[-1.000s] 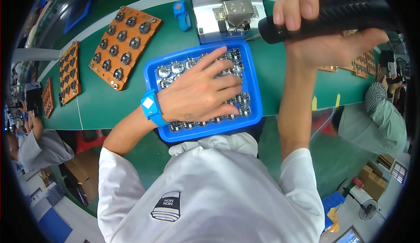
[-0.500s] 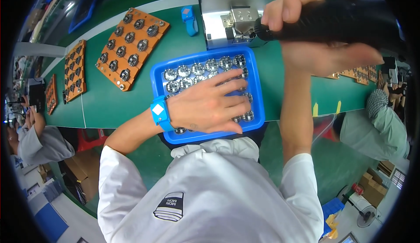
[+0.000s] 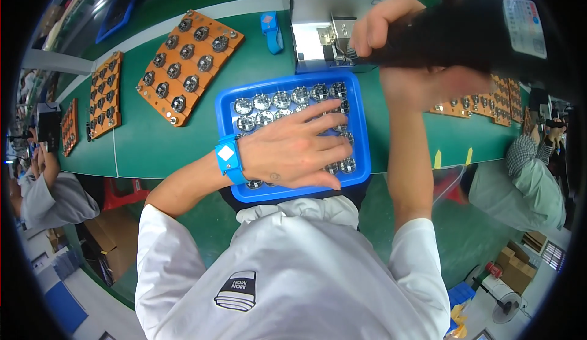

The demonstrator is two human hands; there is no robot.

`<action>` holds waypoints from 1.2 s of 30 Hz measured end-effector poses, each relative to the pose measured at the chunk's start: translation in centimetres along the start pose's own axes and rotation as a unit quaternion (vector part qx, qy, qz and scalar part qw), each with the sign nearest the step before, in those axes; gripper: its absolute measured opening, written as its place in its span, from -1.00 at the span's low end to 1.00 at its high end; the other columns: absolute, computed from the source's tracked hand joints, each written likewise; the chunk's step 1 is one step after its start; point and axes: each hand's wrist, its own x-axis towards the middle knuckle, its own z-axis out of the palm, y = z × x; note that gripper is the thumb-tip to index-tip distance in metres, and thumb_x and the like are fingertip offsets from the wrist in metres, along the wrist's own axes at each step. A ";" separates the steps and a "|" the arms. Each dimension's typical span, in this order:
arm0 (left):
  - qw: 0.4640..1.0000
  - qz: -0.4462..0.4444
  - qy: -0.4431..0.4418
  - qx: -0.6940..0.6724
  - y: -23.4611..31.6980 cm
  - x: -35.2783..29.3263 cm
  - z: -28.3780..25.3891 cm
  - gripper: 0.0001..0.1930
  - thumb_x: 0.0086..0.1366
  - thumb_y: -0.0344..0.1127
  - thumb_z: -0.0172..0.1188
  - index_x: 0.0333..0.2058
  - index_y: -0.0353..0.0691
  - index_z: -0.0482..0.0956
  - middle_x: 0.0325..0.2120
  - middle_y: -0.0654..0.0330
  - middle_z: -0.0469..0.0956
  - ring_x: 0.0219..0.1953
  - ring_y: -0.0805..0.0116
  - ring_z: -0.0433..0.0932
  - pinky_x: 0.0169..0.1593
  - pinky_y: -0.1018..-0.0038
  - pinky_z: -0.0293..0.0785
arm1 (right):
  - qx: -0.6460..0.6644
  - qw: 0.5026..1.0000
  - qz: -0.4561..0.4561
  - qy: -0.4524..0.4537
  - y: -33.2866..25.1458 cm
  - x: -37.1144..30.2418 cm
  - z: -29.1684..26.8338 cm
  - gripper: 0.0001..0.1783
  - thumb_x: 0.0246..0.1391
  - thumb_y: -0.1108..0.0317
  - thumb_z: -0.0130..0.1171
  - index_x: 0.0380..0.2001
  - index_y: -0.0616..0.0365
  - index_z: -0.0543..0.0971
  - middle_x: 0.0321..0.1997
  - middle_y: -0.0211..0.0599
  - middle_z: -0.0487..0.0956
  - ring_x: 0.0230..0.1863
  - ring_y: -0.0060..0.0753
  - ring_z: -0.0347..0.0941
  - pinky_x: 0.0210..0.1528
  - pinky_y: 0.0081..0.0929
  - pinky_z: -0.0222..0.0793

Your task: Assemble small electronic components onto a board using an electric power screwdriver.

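Observation:
My left hand (image 3: 299,150) lies with fingers spread over a blue tray (image 3: 365,120), on its round, shiny, glass-like or metallic parts (image 3: 281,99) in rows. A blue band with a white diamond circles that wrist. Up at the right, my right hand (image 3: 422,86) has its fingers wrapped around a thick black hand tool (image 3: 458,34) with a pale label, held close to the camera. The tool hides much of this hand, and its kind cannot be made out. Its narrow end is in front of a silver metal machine (image 3: 312,25) behind the tray.
Orange boards with round dark parts stand on the green table, one large board (image 3: 186,65) left of the tray. A loose blue wristband (image 3: 272,32) lies by the machine. More orange boards (image 3: 483,104) are at right. Other people (image 3: 520,181) sit on both sides.
The black tool has turned, so its label now shows, and my right hand has shifted left with it. My left hand stays spread on the tray. The whole view has shifted slightly.

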 end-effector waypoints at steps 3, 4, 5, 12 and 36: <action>1.000 -0.006 -0.003 -0.003 0.1 -0.1 0.0 -0.43 0.34 0.22 0.14 -0.05 -0.23 0.55 -0.07 0.14 0.62 0.19 0.00 0.45 0.45 -0.05 0.18 | -0.045 0.998 0.013 -0.047 -0.5 0.0 0.1 0.24 0.03 -0.78 -0.33 0.23 0.28 0.20 -0.62 -0.12 0.49 -0.66 -0.31 0.43 -0.54 -0.39 0.43; 1.000 -0.005 -0.008 -0.001 0.1 0.0 -0.1 -0.43 0.34 0.22 0.14 -0.05 -0.24 0.55 -0.07 0.14 0.62 0.19 -0.01 0.45 0.45 -0.05 0.18 | -0.047 0.998 0.012 -0.046 0.8 0.3 -1.0 0.24 0.03 -0.78 -0.33 0.23 0.28 0.20 -0.62 -0.12 0.49 -0.66 -0.31 0.43 -0.54 -0.39 0.43; 1.000 -0.002 -0.014 -0.001 0.1 0.2 -0.1 -0.43 0.35 0.22 0.14 -0.05 -0.24 0.55 -0.07 0.14 0.63 0.18 -0.01 0.45 0.45 -0.05 0.18 | 0.078 0.988 0.005 -0.132 3.3 0.8 -2.8 0.21 0.00 -0.80 -0.35 -0.01 0.32 0.35 -0.55 -0.13 0.52 -0.60 -0.34 0.45 -0.50 -0.42 0.45; 1.000 0.000 -0.006 0.021 0.2 -0.6 0.6 -0.44 0.34 0.22 0.14 -0.08 -0.23 0.57 -0.06 0.12 0.64 0.16 -0.01 0.46 0.44 -0.04 0.19 | 0.301 0.940 -0.006 -0.160 0.0 -3.3 -4.4 0.37 -0.05 -0.81 -0.31 0.42 0.24 0.04 -0.47 -0.15 0.45 -0.62 -0.21 0.40 -0.56 -0.24 0.44; 1.000 -0.009 -0.008 -0.006 0.1 -0.1 0.4 -0.48 0.37 0.19 0.14 -0.12 -0.23 0.62 -0.14 0.14 0.64 0.10 -0.01 0.47 0.48 -0.06 0.13 | 0.230 0.961 0.072 -0.135 3.0 -8.0 -5.5 0.23 0.00 -0.76 -0.19 0.26 0.24 0.15 -0.52 -0.13 0.46 -0.63 -0.31 0.39 -0.53 -0.37 0.46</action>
